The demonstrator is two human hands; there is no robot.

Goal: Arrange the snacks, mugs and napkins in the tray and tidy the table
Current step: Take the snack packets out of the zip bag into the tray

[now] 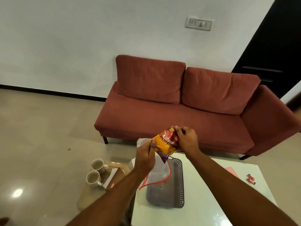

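Left hand point(145, 159): we pinch the packet point(167, 144) by its lower end.
Right hand point(187, 139): we grip its top.
Tray point(178, 180): below our hands, on the desk point(211, 201).

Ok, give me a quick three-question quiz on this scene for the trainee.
1. True or false: the left hand and right hand both hold the packet.
2. How many mugs are in view?
3. The grey tray sits on: A) a shelf B) the table C) a chair.
Key: 1 true; 2 two; 3 B.
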